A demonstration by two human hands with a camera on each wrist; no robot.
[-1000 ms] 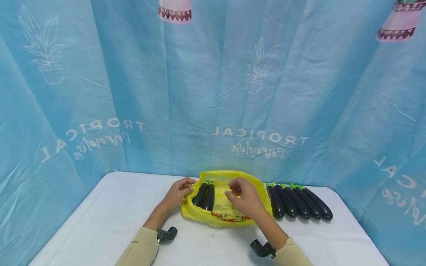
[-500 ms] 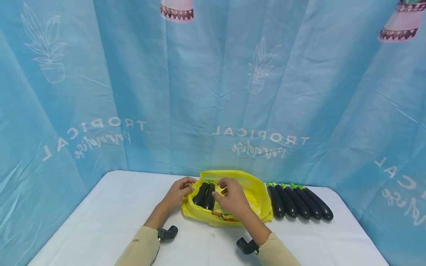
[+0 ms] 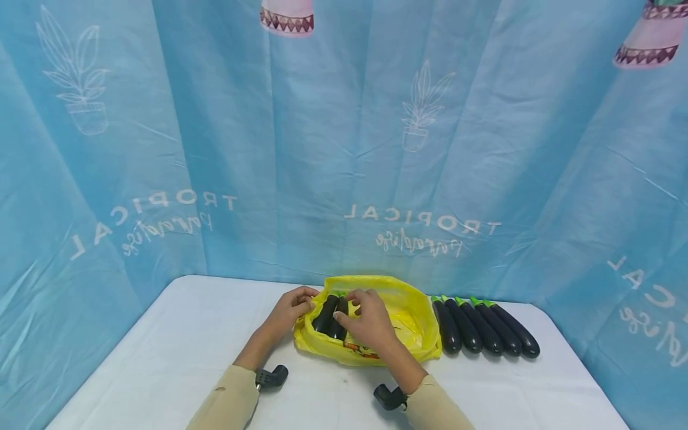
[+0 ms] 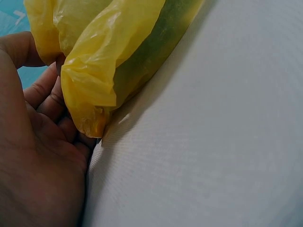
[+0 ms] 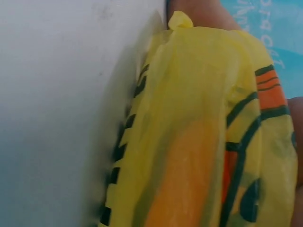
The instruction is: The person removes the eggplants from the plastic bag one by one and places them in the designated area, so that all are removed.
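Note:
A yellow plastic bag (image 3: pixel 408 298) lies with its mouth spread wide on the white table. Inside its left part two dark eggplants lie side by side, a left one (image 3: pixel 325 316) and a right one (image 3: pixel 338 330). My left hand (image 3: pixel 286 312) pinches the bag's left edge; the left wrist view shows the thumb on one side of the yellow film (image 4: pixel 90 80) and fingers behind it. Over the bag's mouth is my right hand (image 3: pixel 371 321), its thumb and loosely bent fingers spread at the right eggplant and overlapping it. In the right wrist view, the bag's printed side (image 5: pixel 199 142) hides most of that hand.
Several more eggplants (image 3: pixel 478 328) with green stems lie in a row on the white table (image 3: pixel 317 394), just right of the bag. A blue printed curtain (image 3: pixel 301 179) hangs behind the table and at both sides.
My right hand has moved left inside the bag's mouth, from over its middle to the right eggplant. The left hand has stayed at the bag's edge.

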